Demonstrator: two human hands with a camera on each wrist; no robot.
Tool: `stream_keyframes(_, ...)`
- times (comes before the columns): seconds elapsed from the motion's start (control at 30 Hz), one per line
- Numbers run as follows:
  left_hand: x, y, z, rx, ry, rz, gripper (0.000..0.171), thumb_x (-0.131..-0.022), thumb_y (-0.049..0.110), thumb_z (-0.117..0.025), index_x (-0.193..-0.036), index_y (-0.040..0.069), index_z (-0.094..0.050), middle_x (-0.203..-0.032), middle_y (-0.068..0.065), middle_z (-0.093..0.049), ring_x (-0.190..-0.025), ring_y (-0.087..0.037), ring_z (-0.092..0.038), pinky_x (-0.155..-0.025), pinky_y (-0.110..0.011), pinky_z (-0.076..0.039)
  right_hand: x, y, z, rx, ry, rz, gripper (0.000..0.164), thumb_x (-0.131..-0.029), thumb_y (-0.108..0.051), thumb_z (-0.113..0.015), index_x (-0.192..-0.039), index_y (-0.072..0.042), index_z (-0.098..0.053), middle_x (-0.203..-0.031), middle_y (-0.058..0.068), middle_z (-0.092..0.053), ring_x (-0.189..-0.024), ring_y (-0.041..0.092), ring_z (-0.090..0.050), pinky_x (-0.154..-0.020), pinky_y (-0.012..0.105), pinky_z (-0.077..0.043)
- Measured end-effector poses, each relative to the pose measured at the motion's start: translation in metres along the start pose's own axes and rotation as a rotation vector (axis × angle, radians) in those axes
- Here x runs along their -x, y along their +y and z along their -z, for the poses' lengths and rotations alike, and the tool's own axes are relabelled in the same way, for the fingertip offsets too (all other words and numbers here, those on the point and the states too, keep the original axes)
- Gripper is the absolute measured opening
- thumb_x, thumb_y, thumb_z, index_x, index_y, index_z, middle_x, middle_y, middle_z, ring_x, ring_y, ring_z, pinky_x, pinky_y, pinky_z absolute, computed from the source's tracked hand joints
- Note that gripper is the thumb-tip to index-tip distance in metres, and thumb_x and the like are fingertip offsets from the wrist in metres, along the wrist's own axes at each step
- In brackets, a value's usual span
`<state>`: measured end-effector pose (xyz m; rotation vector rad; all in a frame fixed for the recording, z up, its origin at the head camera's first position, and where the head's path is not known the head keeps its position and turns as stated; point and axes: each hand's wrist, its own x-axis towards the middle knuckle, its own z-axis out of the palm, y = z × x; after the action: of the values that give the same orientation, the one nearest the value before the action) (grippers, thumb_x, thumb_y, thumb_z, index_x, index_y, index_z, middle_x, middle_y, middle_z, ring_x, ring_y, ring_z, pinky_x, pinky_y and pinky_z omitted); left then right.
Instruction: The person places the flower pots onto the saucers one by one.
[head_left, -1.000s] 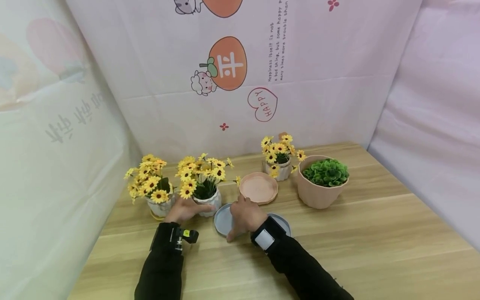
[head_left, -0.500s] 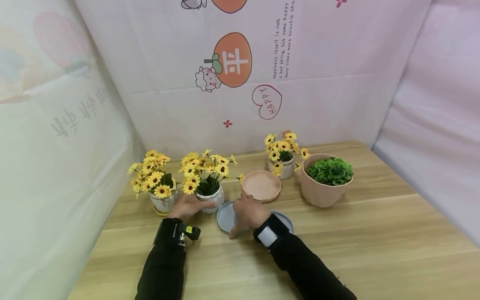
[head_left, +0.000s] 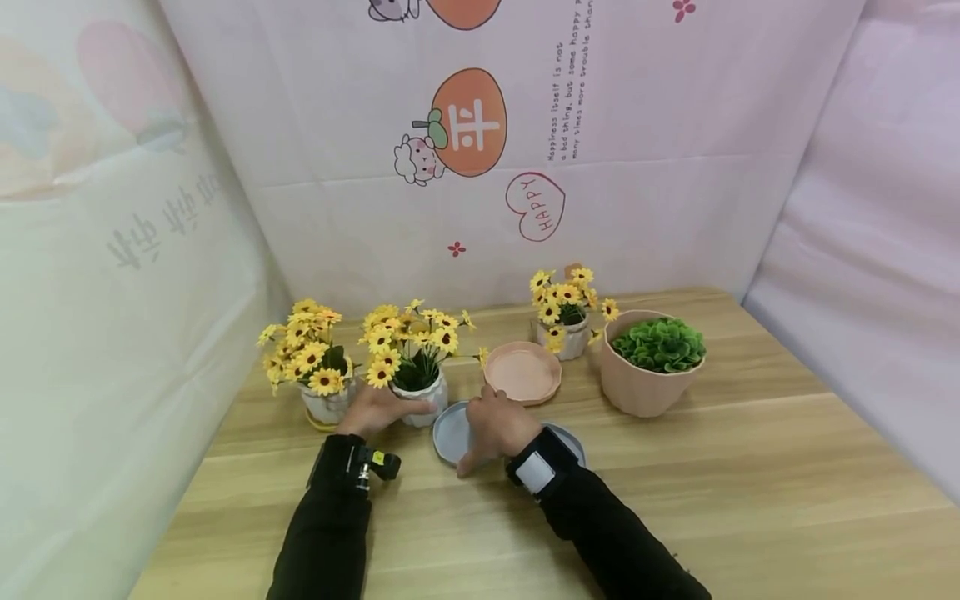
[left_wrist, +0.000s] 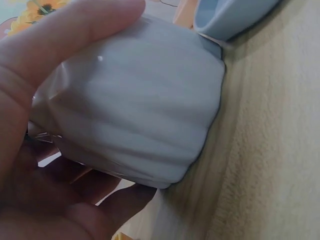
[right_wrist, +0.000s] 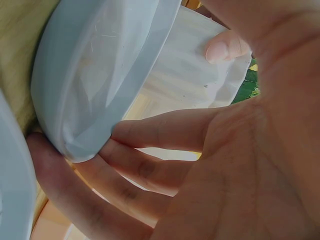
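Observation:
My left hand (head_left: 381, 410) grips a white ribbed flower pot (head_left: 422, 402) of yellow daisy-like flowers (head_left: 408, 342). In the left wrist view its thumb lies along one side of the pot (left_wrist: 135, 100), with the other fingers curled at the opposite side. Just to the right, my right hand (head_left: 497, 427) spans a blue-grey saucer (head_left: 448, 435), its thumb at the near rim. Fingertips touch that saucer's rim (right_wrist: 100, 135) in the right wrist view. A second blue-grey saucer (head_left: 572, 443) lies partly hidden behind the right wrist. The gripped pot stands close beside the first saucer.
Another daisy pot (head_left: 324, 404) stands on a yellow saucer (head_left: 321, 425) at left. Behind the hands lie a pink saucer (head_left: 525, 372), a third daisy pot (head_left: 573, 340) and a large pink pot (head_left: 643, 385) with green leaves. Printed cloth (head_left: 360, 225) hangs along the table's back.
The head view has shifted slightly, moving the scene a little to the right in the frame. Both hands keep their places at the pot and the saucer.

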<state>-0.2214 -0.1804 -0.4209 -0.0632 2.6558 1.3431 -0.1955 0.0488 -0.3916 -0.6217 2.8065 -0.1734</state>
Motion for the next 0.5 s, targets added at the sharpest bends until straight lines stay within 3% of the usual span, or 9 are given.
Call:
stream_keyframes(0.17, -0.0028, -0.0023, -0.0012, -0.064, 0.031, 0.002, 0.119, -0.07, 0.061, -0.094, -0.156, -0.004, -0.043, -0.158, -0.025, -0.051, -0.144, -0.043, -0.051, -0.121, -0.057, -0.043, 0.0006, 0.0, 0.0003, -0.013, -0.003, 0.004, 0.073, -0.066, -0.057, -0.098, -0.112, -0.006, -0.072, -0.129, 0.019, -0.06, -0.109, 0.031, -0.062, -0.085, 0.041, -0.058)
stream_keyframes(0.5, -0.0034, -0.0009, -0.0011, -0.066, 0.058, 0.038, 0.122, -0.063, 0.064, -0.096, -0.152, -0.003, -0.048, -0.156, -0.024, -0.053, -0.14, -0.041, -0.055, -0.117, -0.057, -0.047, 0.0, 0.0009, -0.0006, -0.008, 0.004, 0.014, 0.075, -0.067, -0.058, -0.098, -0.114, -0.005, -0.073, -0.134, 0.021, -0.061, -0.111, 0.033, -0.063, -0.088, 0.043, -0.059)
